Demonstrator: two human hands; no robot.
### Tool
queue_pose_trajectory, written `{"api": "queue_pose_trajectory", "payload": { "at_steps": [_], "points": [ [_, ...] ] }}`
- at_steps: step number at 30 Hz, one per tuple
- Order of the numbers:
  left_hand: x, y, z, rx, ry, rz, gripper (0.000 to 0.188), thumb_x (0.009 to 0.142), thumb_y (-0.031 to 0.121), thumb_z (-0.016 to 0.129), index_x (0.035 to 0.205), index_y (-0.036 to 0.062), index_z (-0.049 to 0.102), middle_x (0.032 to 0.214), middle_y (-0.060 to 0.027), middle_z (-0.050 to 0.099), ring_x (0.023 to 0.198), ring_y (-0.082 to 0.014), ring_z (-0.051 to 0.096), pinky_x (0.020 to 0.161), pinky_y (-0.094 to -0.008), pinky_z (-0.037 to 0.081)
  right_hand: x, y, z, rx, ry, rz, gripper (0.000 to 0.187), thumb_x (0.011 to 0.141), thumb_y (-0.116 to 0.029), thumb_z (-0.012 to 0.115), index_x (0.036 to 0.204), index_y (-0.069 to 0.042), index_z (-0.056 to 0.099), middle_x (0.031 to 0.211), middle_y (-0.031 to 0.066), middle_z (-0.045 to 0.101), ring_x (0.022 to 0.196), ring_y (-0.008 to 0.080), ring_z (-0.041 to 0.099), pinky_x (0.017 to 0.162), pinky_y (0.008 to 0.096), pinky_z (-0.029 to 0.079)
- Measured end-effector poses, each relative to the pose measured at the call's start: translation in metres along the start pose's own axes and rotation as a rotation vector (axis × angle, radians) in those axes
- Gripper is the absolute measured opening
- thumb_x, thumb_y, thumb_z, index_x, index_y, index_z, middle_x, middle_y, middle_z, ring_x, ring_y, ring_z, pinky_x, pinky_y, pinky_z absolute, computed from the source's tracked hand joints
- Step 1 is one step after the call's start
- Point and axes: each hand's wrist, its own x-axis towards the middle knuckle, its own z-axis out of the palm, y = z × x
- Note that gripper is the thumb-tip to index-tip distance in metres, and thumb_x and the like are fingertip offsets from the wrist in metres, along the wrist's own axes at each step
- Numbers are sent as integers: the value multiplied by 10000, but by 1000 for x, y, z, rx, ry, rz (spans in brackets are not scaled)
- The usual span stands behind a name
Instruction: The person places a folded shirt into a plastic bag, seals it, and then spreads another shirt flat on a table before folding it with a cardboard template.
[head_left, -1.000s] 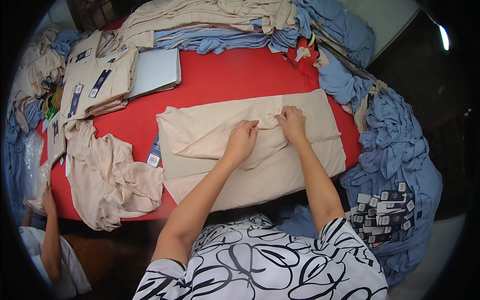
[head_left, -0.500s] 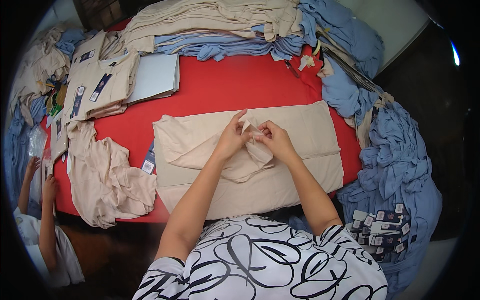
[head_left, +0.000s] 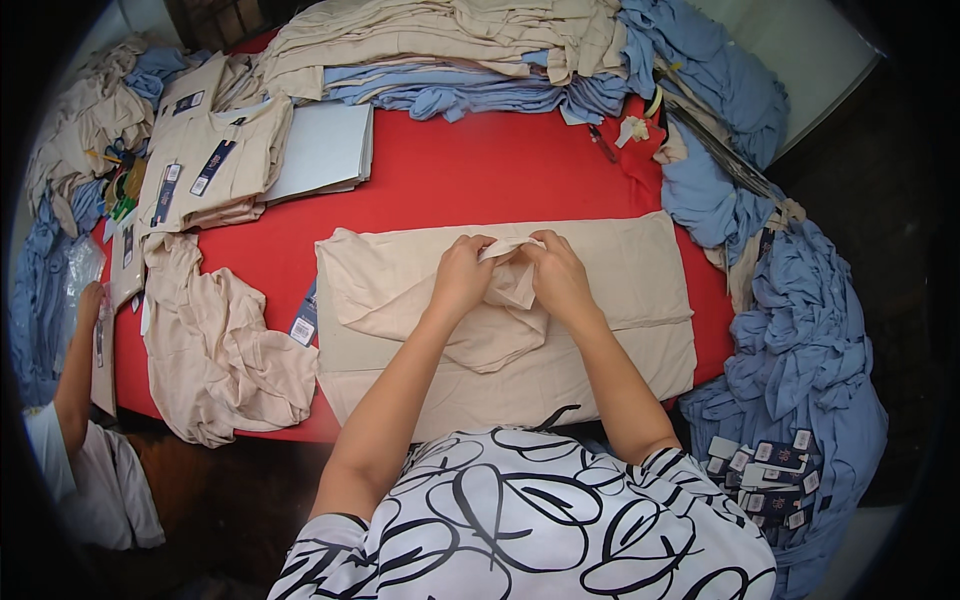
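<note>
A beige garment [head_left: 430, 320] lies partly bunched on a wide, flat layer of beige cloth [head_left: 620, 280] in front of me. My left hand [head_left: 465, 280] pinches one side of a raised edge of the garment. Facing it, my right hand [head_left: 562, 282] grips the other side of that edge. Between them the fabric opens into a small pocket-like fold, and some fingertips are hidden in it. A crumpled beige garment [head_left: 215, 350] is to the left of the layer, with a dark blue tag [head_left: 304, 318] between the two.
On the red tabletop [head_left: 470, 170] are tagged folded beige shirts [head_left: 210, 175] and grey-white boards [head_left: 325, 150]. Beige piles [head_left: 450, 40] line the back; blue garments [head_left: 800, 320] heap at right, with several loose tags [head_left: 770, 475]. A co-worker's hand [head_left: 90, 300] holds clear plastic at far left.
Both my hands have shifted so that they grip opposite sides of the garment's edge, spreading the fold between them. The co-worker's second hand no longer shows. The whole view has shifted slightly.
</note>
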Motion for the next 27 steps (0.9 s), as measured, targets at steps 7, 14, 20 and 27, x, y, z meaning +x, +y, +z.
{"api": "queue_pose_trajectory", "payload": {
  "at_steps": [7, 14, 20, 27],
  "points": [
    [18, 3, 13, 428, -186, -39, 374, 796, 200, 705, 1118, 18, 646, 1096, -198, 617, 950, -352, 644, 813, -428, 515, 15, 11, 10, 51, -171, 153, 242, 793, 73, 521, 924, 0, 710, 995, 142, 622, 953, 316, 572, 857, 397, 482],
    [37, -20, 3, -27, -368, -200, 396, 735, 149, 686, 1096, -7, 642, 927, -172, 691, 857, -270, 671, 745, -378, 521, 8, 25, 14, 93, -85, 174, 205, 839, 53, 513, 928, 13, 694, 963, 149, 617, 868, 306, 586, 798, 380, 482],
    [35, -4, -16, -369, -505, -338, 351, 801, 142, 652, 1106, -31, 645, 926, -105, 665, 860, -173, 609, 756, -288, 464, 4, 38, 13, 522, -108, 498, 228, 889, -88, 550, 1065, 30, 635, 1076, 159, 640, 998, 299, 612, 878, 365, 467],
    [26, 11, -25, -491, -500, -384, 352, 899, 294, 655, 1080, -7, 668, 923, -69, 633, 873, -153, 561, 767, -278, 426, -2, 31, 4, 763, -205, 531, 258, 864, -105, 628, 1090, 17, 636, 1106, 143, 645, 1026, 262, 605, 890, 349, 463]
  ]
}}
